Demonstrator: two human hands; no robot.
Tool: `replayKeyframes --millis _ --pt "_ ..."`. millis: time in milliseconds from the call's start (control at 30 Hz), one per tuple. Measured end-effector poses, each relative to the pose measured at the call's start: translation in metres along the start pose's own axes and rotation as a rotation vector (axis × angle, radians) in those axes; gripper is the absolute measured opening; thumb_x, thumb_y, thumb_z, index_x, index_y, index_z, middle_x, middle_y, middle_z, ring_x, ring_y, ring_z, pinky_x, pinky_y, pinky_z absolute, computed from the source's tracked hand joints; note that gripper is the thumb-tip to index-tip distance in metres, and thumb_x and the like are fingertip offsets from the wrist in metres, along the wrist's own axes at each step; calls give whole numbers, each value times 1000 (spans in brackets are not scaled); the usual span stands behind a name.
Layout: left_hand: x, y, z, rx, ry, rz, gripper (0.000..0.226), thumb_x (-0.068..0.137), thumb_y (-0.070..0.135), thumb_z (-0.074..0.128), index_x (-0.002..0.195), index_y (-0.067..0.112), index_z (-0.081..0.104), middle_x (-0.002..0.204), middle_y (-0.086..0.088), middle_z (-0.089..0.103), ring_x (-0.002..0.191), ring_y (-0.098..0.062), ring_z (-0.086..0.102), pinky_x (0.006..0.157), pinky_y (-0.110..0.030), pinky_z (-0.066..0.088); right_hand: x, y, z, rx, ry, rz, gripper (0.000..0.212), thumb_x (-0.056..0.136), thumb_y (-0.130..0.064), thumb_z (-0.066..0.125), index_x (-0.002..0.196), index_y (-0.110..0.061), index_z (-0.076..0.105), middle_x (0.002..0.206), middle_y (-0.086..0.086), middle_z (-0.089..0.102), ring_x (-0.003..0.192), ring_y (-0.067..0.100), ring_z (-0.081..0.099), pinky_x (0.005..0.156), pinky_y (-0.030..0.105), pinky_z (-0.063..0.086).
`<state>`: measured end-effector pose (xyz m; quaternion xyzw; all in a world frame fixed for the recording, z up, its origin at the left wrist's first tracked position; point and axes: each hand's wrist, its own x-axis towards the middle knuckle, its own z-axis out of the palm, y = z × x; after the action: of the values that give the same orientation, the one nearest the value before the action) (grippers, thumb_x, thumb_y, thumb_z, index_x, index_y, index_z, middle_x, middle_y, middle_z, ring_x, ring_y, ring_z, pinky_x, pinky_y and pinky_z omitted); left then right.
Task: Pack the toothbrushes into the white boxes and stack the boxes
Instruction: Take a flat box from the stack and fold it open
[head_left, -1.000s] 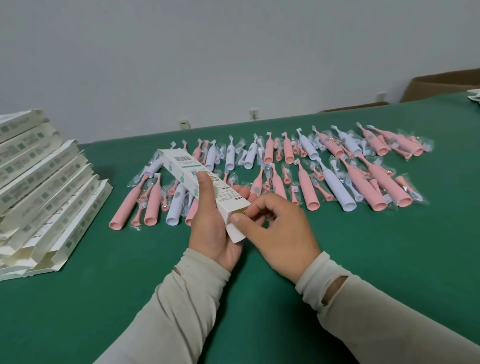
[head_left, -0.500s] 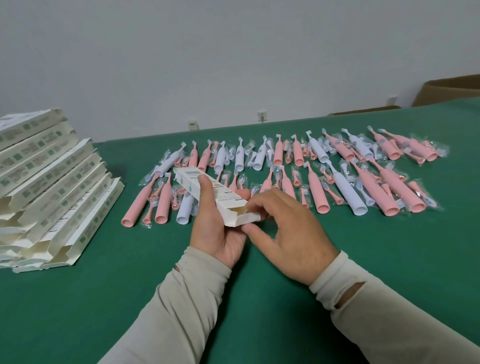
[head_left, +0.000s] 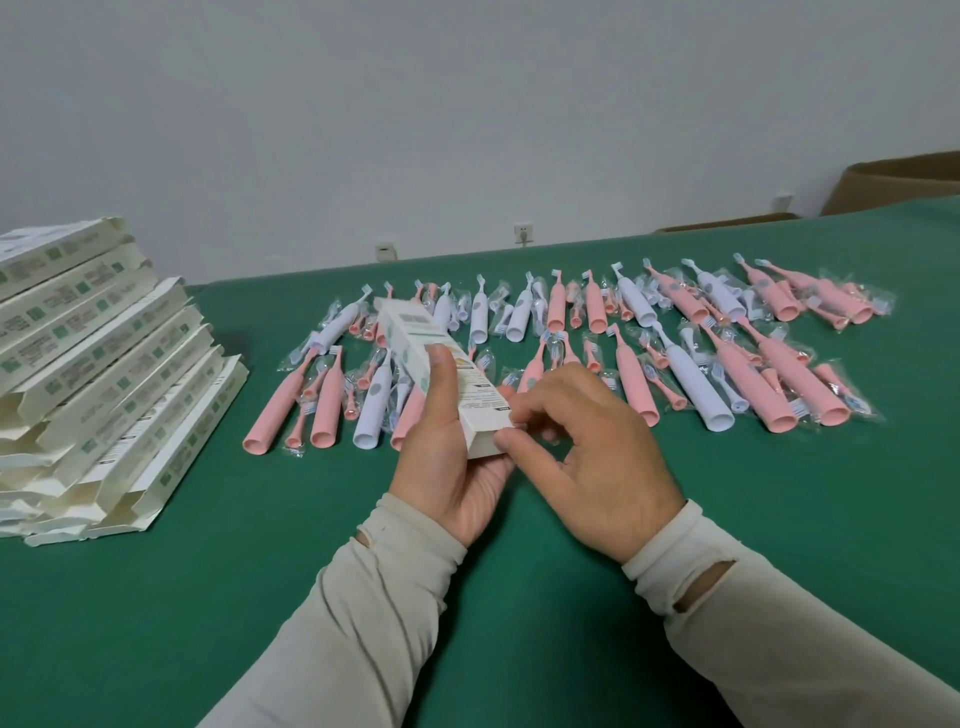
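Note:
My left hand (head_left: 447, 467) grips a long white box (head_left: 415, 343) from below, thumb laid along its top, the box pointing away and to the left above the table. My right hand (head_left: 587, 457) pinches the box's near end with thumb and fingertips at the flap. Behind the box, several pink and white toothbrushes (head_left: 634, 374) in clear wrappers lie in two rough rows across the green table (head_left: 519, 597). A leaning stack of white boxes (head_left: 98, 384) with open ends stands at the left.
Brown cardboard boxes (head_left: 898, 182) sit beyond the table's far right edge. A pale wall with sockets (head_left: 523, 231) runs behind the table. Bare green cloth lies in front of my arms and between the stack and the toothbrushes.
The box's near end has gone from open, with its inside showing, to covered by my right fingers. The box sits tilted more upright in my left hand.

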<state>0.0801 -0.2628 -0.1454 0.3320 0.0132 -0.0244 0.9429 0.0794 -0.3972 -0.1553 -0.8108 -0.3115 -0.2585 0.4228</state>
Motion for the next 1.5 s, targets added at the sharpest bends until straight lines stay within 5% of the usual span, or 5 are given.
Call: replayKeyframes --millis 200,533,833,1033,1500 --pt "-2 6 1 289 92 38 80 73 75 59 124 13 51 83 -9 67 84 -28 69 82 -50 59 5 4 -9 135 -61 191 15 79 -36 78 87 -30 67 90 -13 57 72 7 54 66 18 45" --pt "-5 32 -32 1792 -35 633 61 76 63 72 128 49 45 113 24 50 103 -1 47 83 -31 46 20 23 -48 870 297 598 50 87 -69 48 99 -28 74 92 7 74 65 18 63 48 25 47" --pt "-1 27 -36 1871 68 685 64 76 38 82 130 31 49 130 12 49 117 -13 43 93 -30 34 17 31 -55 683 299 602 13 101 -24 55 102 -27 68 95 -4 75 71 14 71 53 26 55" --pt "-2 22 -34 1857 24 698 57 77 47 79 126 34 53 116 24 45 107 -5 40 84 -16 30 6 48 -71 -243 270 99 17 96 -16 61 111 -24 63 109 -12 56 97 6 55 83 20 46" --pt "0 19 -34 1777 -5 673 59 76 49 77 128 34 54 111 26 47 106 -10 42 89 -7 28 -1 54 -79 219 -78 337 60 90 -61 58 130 -18 66 134 -16 51 124 13 51 105 47 45"
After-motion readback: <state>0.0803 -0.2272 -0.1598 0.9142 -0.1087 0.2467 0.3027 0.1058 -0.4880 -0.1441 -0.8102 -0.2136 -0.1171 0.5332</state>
